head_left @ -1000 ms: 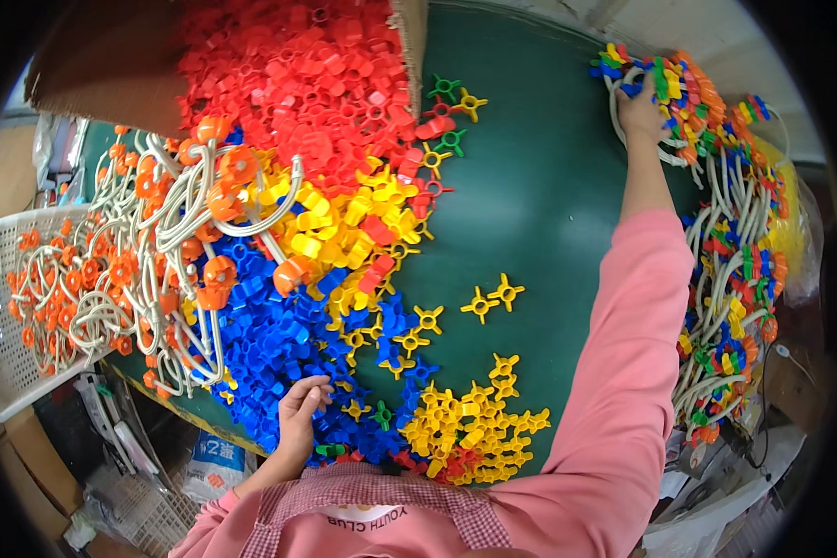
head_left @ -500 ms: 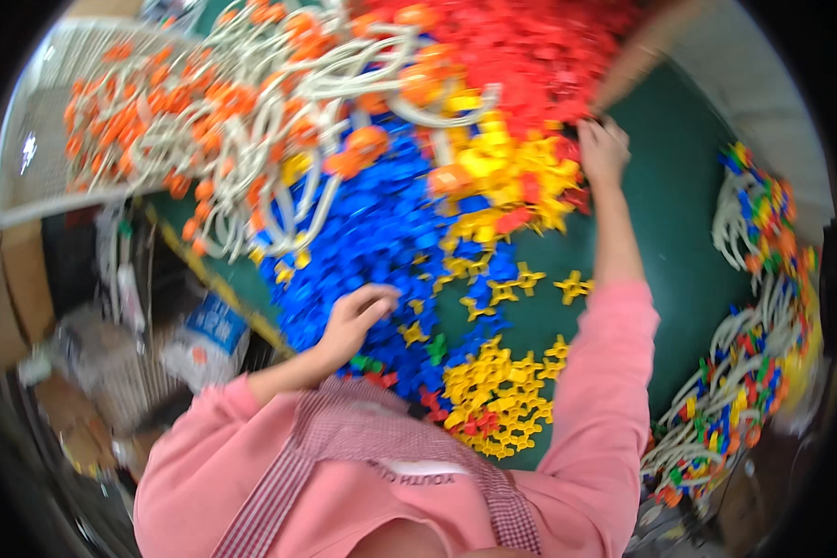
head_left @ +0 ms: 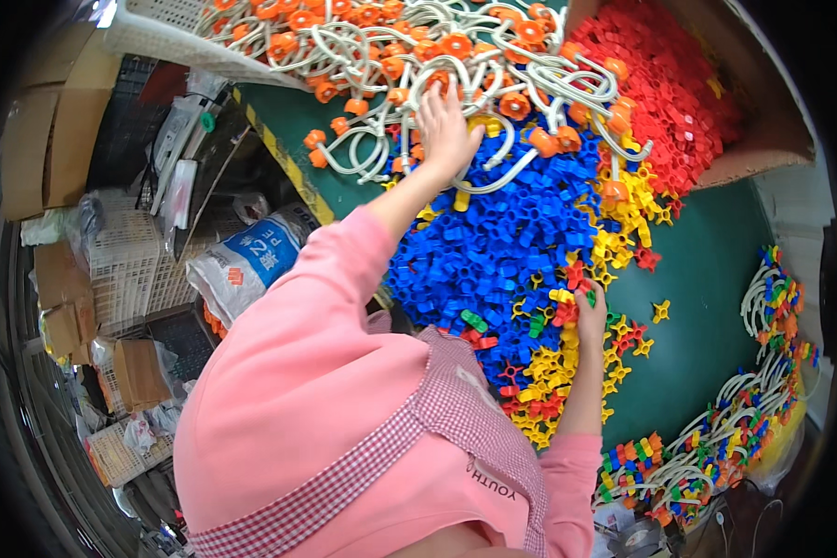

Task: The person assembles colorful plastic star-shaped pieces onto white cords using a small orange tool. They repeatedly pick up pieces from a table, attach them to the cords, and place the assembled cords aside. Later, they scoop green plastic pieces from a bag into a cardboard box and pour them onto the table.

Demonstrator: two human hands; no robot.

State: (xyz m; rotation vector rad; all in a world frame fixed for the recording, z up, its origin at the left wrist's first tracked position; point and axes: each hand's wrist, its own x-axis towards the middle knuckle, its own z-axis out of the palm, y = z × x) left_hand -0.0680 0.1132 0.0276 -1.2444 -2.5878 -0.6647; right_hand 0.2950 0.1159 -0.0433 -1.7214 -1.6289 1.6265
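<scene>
My left hand [head_left: 446,135] reaches over the heap of white braided hoses [head_left: 437,70] with orange plastic nuts. Its fingers are stretched out and apart, among the nearest hoses; whether they touch one I cannot tell. At the right edge of the blue pile, my right hand [head_left: 590,321] is closed around a few small cross-shaped plastic pieces [head_left: 567,298], red, yellow and green; the fingers partly hide them. Blue pieces [head_left: 502,232] fill the middle of the table. Yellow pieces [head_left: 551,367] lie under and beside my right hand, mixed with some red ones.
A cardboard box [head_left: 772,130] lies tipped at the far right, red pieces [head_left: 660,88] spilling from it. A white basket [head_left: 172,37] stands far left. Finished-looking hose bundles [head_left: 716,428] with coloured pieces line the table's right edge. A printed sack [head_left: 260,251] sits left of the green table [head_left: 707,325].
My left hand has moved from the near blue pile up to the hoses. My right hand has come back from the red pile toward me and now holds coloured pieces. The view has shifted left.
</scene>
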